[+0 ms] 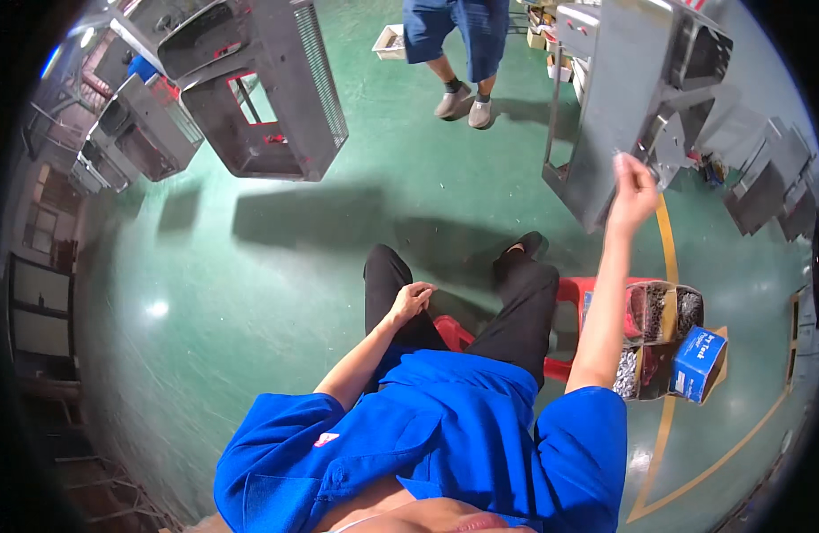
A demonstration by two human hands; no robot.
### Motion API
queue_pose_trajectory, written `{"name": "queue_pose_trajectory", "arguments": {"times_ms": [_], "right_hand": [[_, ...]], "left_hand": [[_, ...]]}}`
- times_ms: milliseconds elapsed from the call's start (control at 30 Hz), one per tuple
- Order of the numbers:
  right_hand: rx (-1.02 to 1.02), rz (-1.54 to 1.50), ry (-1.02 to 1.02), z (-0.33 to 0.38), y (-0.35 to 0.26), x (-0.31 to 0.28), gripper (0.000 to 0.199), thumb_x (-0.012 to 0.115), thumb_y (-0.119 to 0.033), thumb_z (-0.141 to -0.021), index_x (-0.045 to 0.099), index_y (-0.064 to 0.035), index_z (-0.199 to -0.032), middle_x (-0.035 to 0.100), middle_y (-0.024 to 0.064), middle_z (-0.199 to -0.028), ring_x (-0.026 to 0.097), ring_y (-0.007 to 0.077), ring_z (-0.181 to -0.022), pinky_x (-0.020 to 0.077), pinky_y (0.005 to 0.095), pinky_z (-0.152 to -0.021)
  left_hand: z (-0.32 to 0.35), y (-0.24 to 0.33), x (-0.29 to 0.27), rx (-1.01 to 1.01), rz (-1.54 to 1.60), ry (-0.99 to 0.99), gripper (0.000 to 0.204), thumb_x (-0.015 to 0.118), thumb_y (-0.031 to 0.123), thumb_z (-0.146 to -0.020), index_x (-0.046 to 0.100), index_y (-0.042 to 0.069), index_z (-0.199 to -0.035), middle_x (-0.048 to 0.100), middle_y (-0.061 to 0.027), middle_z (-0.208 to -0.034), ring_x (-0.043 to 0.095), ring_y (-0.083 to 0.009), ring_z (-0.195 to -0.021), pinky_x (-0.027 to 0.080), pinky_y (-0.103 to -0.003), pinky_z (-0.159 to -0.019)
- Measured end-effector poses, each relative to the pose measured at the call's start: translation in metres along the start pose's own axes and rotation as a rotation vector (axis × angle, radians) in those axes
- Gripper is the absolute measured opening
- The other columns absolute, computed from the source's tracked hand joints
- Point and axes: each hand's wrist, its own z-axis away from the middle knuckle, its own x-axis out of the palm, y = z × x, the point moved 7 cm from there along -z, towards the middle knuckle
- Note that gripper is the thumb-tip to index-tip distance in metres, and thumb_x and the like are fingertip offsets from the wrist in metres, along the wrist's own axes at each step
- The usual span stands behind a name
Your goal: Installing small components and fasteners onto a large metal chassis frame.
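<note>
Up at the right, a hanging grey sheet-metal housing (605, 98) is the thing being worked: right hand (634, 188) is raised to its lower edge, fingers pinched on something small and shiny at the panel — too small to tell what. Housing hangs above the green floor (276, 293), tilted, open frame on its left side.

Left hand (411, 299) rests on the left thigh, fingers loosely curled, holding nothing.

Person is seated on a red stool (454, 333), blue shirt, black trousers. Just beside the right elbow: open cardboard boxes of small metal fasteners (658, 315) on a red crate (576, 291), and a small blue box (699, 362) tipped at the right of them.

More grey housings (267, 89) hang at upper left, well apart from the hands. Another person's legs (463, 62), blue shorts and grey shoes, stand at the top centre. Yellow floor line (667, 249) runs past the boxes.
</note>
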Motion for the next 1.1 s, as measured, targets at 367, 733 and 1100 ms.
{"name": "queue_pose_trajectory", "arguments": {"times_ms": [367, 733, 1100], "right_hand": [[-0.861, 0.517, 0.157, -0.142, -0.113, 0.006, 0.013, 0.073, -0.024, -0.074, 0.074, -0.0196, -0.086, 0.066, -0.0002, -0.098, 0.059, 0.0168, -0.091, 0.0421, 0.0300, -0.083], [-0.666, 0.348, -0.063, -0.160, -0.090, 0.059, 0.017, 0.070, -0.023, -0.078, 0.070, -0.0099, -0.089, 0.069, 0.0029, -0.086, 0.064, 0.0158, -0.075, 0.0473, 0.0251, -0.067], [-0.719, 0.425, -0.239, -0.136, -0.096, 0.119, 0.032, 0.065, -0.016, -0.080, 0.062, -0.0111, -0.112, 0.066, 0.0085, -0.092, 0.064, 0.0175, -0.080, 0.0482, 0.0283, -0.072]], "left_hand": [[-0.011, -0.012, 0.027, -0.019, -0.161, -0.004, 0.025, 0.046, 0.015, -0.094, 0.061, 0.000, -0.107, 0.053, 0.0002, -0.062, 0.045, -0.0050, -0.050, 0.035, -0.020, -0.044], [-0.005, -0.011, 0.028, -0.033, -0.156, 0.026, 0.025, 0.046, 0.016, -0.093, 0.061, 0.001, -0.106, 0.054, -0.0007, -0.062, 0.046, -0.0060, -0.050, 0.038, -0.021, -0.045], [-0.006, -0.012, 0.014, -0.092, 0.121, -0.059, 0.030, 0.045, 0.014, -0.092, 0.054, -0.001, -0.117, 0.057, -0.0038, -0.068, 0.046, -0.0072, -0.053, 0.038, -0.022, -0.046]]}}
